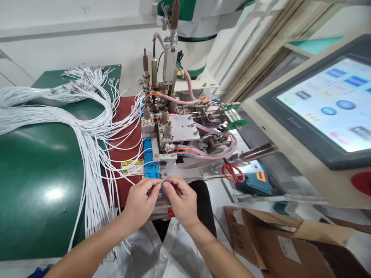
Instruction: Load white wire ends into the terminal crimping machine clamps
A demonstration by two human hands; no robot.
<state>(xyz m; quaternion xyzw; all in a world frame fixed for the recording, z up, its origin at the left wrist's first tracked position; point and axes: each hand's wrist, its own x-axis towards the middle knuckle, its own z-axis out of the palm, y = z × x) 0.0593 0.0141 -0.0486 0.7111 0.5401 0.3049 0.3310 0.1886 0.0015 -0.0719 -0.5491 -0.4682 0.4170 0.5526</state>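
Observation:
My left hand (141, 200) is closed in a pinch on a white cable (127, 179) that runs in from the bundle at the left. Fingertip to fingertip with it, my right hand (182, 199) pinches the thin wire tip at that cable's end; the fingers mostly hide this small part. Both hands are just in front of a row of blue cable holders (152, 170) on the machine's near edge. Other white cables lead into these holders. Behind them stands the metal machine (182, 129) with hoses and clamping cylinders.
A large bundle of white cables (87, 154) spreads over the green table (37, 185). Red-handled scissors (232, 173) and a spool with green flanges (234, 117) are at the machine's right. A touchscreen (330, 104) juts in there, above open cardboard boxes (261, 239).

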